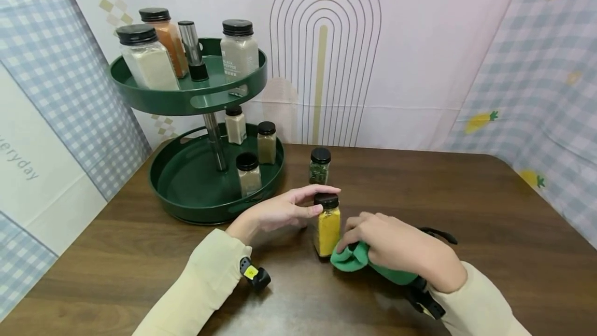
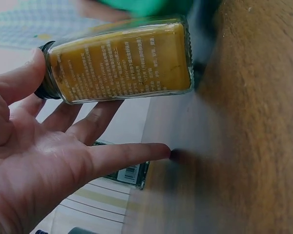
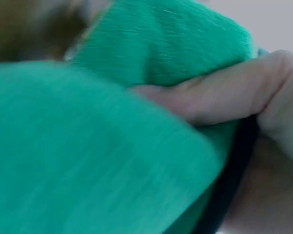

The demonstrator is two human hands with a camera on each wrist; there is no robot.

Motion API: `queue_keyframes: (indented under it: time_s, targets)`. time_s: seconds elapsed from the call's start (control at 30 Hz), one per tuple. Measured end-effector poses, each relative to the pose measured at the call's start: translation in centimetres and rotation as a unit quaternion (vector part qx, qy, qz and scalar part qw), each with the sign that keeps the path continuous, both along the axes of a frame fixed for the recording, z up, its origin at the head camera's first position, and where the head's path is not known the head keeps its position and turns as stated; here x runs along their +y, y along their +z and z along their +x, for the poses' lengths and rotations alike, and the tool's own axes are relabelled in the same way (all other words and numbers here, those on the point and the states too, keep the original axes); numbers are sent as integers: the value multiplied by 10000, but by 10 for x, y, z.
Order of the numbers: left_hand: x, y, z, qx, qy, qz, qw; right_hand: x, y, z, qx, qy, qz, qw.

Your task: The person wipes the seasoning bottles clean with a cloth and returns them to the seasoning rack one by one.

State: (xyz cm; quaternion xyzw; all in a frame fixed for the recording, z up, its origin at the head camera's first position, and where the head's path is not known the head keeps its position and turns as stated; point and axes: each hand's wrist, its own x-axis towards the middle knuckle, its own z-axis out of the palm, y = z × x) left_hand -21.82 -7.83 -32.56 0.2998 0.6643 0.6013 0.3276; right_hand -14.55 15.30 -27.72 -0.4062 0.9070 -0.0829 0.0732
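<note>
Your left hand (image 1: 281, 212) pinches the yellow jar (image 1: 329, 231) around its black lid (image 1: 326, 200), little finger (image 2: 129, 154) spread away. Your right hand (image 1: 393, 239) grips a green cloth (image 1: 349, 260) beside it.

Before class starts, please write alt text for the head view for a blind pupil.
A person's left hand holds a yellow-filled jar by its black cap while the right hand grips a green cloth beside it, over a wooden table. A two-tier green rack of jars stands behind, to the left.
</note>
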Motion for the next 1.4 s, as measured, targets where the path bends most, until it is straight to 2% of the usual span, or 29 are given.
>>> queue_keyframes:
  time_s: [0.1, 0.2, 0.3, 0.37, 0.77, 1.03, 1.4]
  targets:
    - [1, 1, 0, -4, -45, 9, 10000, 3, 7, 3, 1048, 49, -505, 9932]
    - [1, 1, 1, 22, -67, 13, 10000, 3, 10, 3, 1988, -65, -865, 9762]
    - [1, 1, 1, 32, -41, 5, 10000, -2, 7, 3, 2464, -204, -955, 9642]
    - [0, 0, 1, 38, 6, -24, 10000, -7, 3, 2, 2544, -262, -886, 9627]
    - [-1, -2, -1, -28, 233, -131, 9996, -16, -5, 6, 2282, -123, -531, 9721]
    - [0, -3, -2, -105, 329, -153, 9993, -18, -5, 11, 1560, -223, -186, 9873]
    - [-2, -2, 0, -234, 392, -200, 9988, -19, -8, 13, 908, -170, -24, 9957]
